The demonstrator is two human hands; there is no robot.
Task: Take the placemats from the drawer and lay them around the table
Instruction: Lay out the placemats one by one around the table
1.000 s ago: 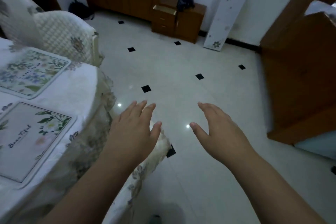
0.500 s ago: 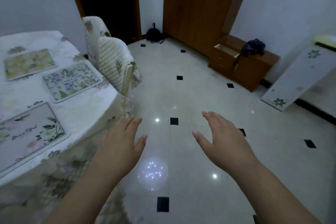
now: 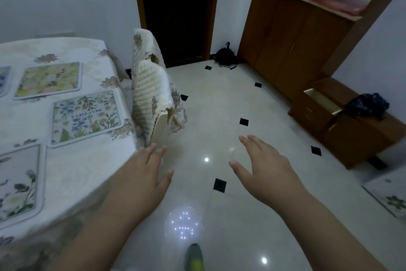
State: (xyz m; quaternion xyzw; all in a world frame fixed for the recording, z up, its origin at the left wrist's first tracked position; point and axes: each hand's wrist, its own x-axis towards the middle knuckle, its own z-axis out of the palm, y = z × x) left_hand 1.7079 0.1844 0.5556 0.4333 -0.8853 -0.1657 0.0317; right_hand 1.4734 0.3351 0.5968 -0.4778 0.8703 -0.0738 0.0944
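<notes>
Several floral placemats lie on the table (image 3: 87,160) at the left: a blue-flowered one (image 3: 85,116), a yellow-green one (image 3: 49,79) behind it, and a pale one (image 3: 17,182) near the front edge. A sliver of another shows at the far left. My left hand (image 3: 145,174) hovers open beside the table's edge, holding nothing. My right hand (image 3: 263,169) is open over the floor, fingers spread. At the right, the low wooden cabinet's top drawer (image 3: 321,101) stands pulled out.
A chair (image 3: 151,99) with a quilted cover stands against the table. A tall wooden cabinet (image 3: 296,44) lines the right wall, with a dark doorway (image 3: 175,13) behind. A dark cloth (image 3: 367,105) lies on the low cabinet. A white panel (image 3: 391,198) leans at the right edge.
My view has swung left and up, bringing more of the table, chair and doorway into sight. Both hands stay open and empty in front of me.
</notes>
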